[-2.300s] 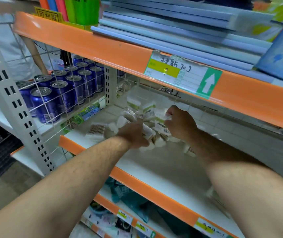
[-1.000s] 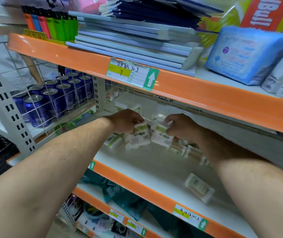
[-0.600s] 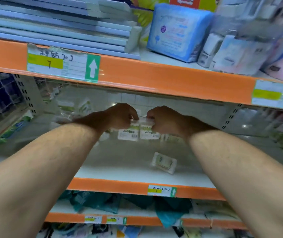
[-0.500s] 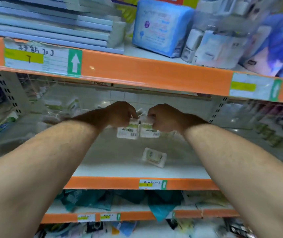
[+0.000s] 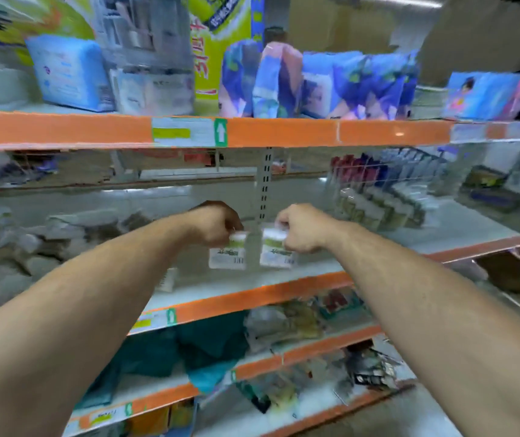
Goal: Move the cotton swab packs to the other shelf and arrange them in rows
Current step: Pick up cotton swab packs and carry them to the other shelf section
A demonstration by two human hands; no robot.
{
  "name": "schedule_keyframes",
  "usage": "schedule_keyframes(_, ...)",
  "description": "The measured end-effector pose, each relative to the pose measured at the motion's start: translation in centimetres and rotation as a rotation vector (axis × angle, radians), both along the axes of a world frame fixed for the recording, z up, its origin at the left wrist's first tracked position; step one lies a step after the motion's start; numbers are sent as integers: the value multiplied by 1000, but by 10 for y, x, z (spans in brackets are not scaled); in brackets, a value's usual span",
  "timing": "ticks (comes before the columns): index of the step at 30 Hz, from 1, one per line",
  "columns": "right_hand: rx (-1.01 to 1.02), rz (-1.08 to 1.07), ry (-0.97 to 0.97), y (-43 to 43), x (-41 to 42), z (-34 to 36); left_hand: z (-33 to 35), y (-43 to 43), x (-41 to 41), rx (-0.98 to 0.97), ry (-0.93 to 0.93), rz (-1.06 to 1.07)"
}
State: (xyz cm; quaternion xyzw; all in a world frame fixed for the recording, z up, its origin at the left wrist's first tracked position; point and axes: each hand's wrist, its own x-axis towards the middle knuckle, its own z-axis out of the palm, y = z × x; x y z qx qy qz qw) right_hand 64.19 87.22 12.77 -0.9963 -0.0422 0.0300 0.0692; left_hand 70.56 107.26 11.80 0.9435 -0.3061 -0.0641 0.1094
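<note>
Your left hand (image 5: 217,227) pinches one swab pack (image 5: 227,255) by its top edge, fingers curled over it. Your right hand (image 5: 302,230) grips a second pack (image 5: 276,250) the same way. Both packs hang below your fists, side by side but not touching, in the air just in front of the perforated post (image 5: 265,184) between the two bays.

They look very light: flat film sleeves with a printed label, hanging straight, so the sticks inside probably give them some stiffness. The film is likely smooth and a little slippery, and a pack held by one edge can swing or twist. The top edge serves well for carrying. To stand a pack in a row, you would do better to shift to its two side edges, low down, so that you can set its base squarely.

The shelf (image 5: 460,227) to the right of the post has bare space near its front. The standing packs (image 5: 375,209) at its far side are too blurred to identify.
</note>
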Motion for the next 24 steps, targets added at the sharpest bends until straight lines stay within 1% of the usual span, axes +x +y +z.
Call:
schedule_keyframes(2,43,-39,-1,-41,-28,4,0,-47,-19,1,-27,-30)
schedule_keyframes(6,59,-122,-1,-121,-78,4,0,-139,-52,-16,-76,-103)
schedule_keyframes(13,142,-321,-24,-249,-141,0,2,-280,-78,12,-64,-268)
schedule_keyframes(18,60,-412,-39,-327,-173,-2,-3,-381,-88,6,-16,-385)
schedule_keyframes(24,24,-520,-36,-430,-181,-11,-20,-506,-81,-31,21,-514)
